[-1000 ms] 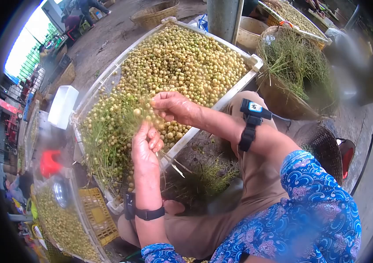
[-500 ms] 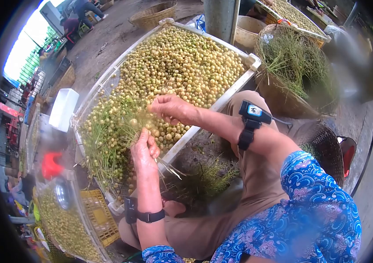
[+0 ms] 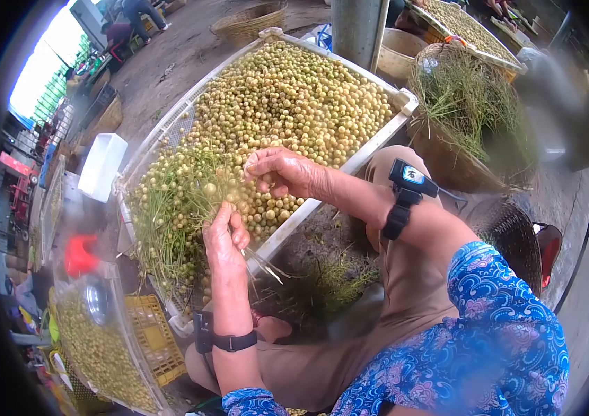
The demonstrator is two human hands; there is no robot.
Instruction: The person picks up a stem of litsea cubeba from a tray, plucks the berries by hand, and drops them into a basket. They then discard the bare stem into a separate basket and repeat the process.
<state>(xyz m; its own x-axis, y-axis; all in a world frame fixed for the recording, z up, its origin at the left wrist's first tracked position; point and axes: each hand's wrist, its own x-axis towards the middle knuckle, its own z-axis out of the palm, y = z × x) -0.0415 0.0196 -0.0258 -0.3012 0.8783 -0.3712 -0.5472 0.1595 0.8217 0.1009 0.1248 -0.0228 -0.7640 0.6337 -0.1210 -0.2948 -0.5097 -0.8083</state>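
My left hand (image 3: 226, 236) is closed on a bunch of thin green stems (image 3: 201, 197) with small round yellow-green fruits on them; pale stem ends stick out below the palm. Just above and to the right, my right hand (image 3: 282, 172) has its fingers curled in a pinch, and what lies between the fingertips is too small to make out. Both hands are over a white-framed mesh tray (image 3: 371, 156) heaped with loose round fruits (image 3: 287, 104). More stemmed fruits (image 3: 177, 229) lie at the tray's left end.
A wicker basket of bare green stems (image 3: 468, 104) stands to the right, near a metal post (image 3: 357, 31). At left are a white plastic box (image 3: 102, 166), a yellow crate (image 3: 152, 340) and another fruit tray (image 3: 97, 343). Loose stems (image 3: 329, 281) lie below the tray. Other people work behind.
The view has shifted slightly. My right hand has drawn a little to the right, away from the stems. My left hand still grips the bunch in about the same place.
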